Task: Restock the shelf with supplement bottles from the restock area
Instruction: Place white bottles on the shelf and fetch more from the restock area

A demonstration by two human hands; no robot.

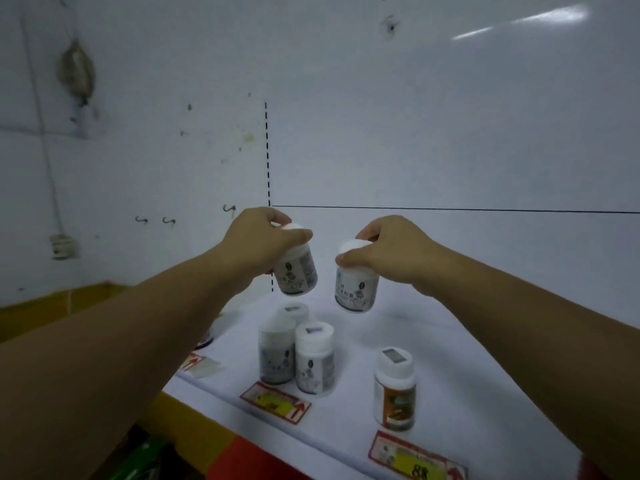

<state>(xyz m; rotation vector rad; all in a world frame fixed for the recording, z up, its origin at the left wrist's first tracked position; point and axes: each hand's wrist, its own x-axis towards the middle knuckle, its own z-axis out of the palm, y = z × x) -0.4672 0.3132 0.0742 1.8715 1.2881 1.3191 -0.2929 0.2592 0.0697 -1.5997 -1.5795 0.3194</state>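
Observation:
My left hand (pixel 258 242) grips a white-capped supplement bottle (pixel 298 271) by its lid, held in the air above the white shelf (pixel 467 358). My right hand (pixel 391 252) holds a second white bottle (pixel 356 289) by the cap, tilted, also above the shelf. Below them three matching grey-labelled bottles (pixel 313 358) stand clustered on the shelf. A bottle with an orange and green label (pixel 394 389) stands alone to their right, near the front edge.
Red and yellow price tags (pixel 275 401) lie along the shelf's front edge, another tag (pixel 412 457) at the lower right. The white back panel (pixel 415 133) rises behind. A yellow ledge (pixel 52 306) runs at the left, with hooks (pixel 156 220) on the wall.

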